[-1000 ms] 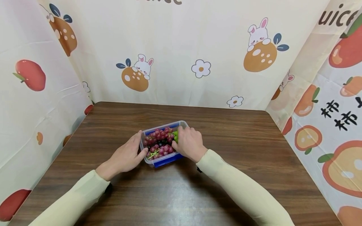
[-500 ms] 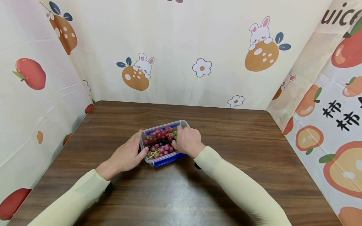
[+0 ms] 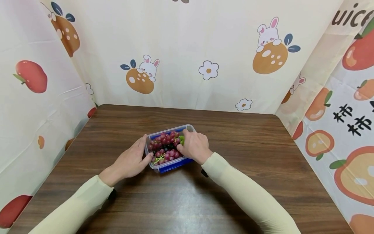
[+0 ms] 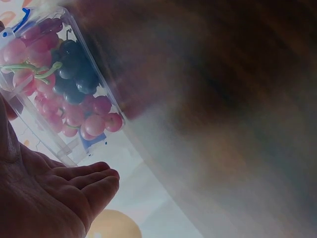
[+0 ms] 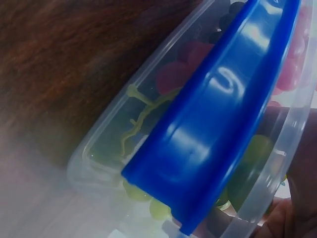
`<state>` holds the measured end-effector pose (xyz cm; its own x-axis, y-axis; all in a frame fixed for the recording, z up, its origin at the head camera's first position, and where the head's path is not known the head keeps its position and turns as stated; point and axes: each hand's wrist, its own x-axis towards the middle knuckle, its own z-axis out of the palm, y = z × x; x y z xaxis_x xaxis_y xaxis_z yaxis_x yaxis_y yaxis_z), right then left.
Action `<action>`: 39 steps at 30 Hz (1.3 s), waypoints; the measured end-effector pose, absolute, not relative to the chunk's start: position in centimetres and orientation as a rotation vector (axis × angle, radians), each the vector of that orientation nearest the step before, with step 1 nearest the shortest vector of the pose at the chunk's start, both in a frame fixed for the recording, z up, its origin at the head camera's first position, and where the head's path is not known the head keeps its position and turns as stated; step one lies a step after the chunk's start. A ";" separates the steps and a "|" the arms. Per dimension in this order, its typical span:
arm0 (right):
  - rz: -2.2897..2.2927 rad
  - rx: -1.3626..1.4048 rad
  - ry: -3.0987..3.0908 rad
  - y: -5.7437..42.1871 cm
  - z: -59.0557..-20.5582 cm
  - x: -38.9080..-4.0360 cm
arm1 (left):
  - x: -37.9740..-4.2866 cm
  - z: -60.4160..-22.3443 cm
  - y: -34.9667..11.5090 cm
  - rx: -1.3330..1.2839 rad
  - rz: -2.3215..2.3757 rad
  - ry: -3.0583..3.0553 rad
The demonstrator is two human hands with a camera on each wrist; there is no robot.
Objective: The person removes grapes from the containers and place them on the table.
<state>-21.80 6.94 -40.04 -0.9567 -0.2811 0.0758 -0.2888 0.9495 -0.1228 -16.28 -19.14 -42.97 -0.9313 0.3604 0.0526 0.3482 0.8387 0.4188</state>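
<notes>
A clear plastic food container (image 3: 153, 166) with blue clips lies on the table at a slant. Bunches of red grapes (image 3: 166, 139) fill much of it, with dark grapes (image 4: 74, 69) between them. My left hand (image 3: 131, 159) rests against its left end, thumb at the near corner. The left wrist view shows straight fingers (image 4: 96, 186) beside the container. At the right end my right hand (image 3: 195, 146) reaches in over the rim, thumb and fingers around green grapes (image 3: 182, 139). Its fingertips are hidden. In the right wrist view a blue clip (image 5: 213, 114) covers much of the container's side.
The brown wooden table (image 3: 248, 156) extends around the container. A printed curtain (image 3: 181, 42) with fruit and rabbit drawings hangs behind it and along both sides.
The right hand has shifted only slightly within the container's right end. The left hand and the container look the same.
</notes>
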 end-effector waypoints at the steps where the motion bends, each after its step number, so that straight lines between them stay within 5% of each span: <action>1: 0.217 0.448 -3.040 7.0 -40.1 -21.8 | -16.3 -43.0 -19.1 0.576 0.673 2.985; 39: 0.428 0.489 -2.776 8.7 -36.7 -20.7 | -16.3 -43.1 -19.1 0.577 0.653 2.993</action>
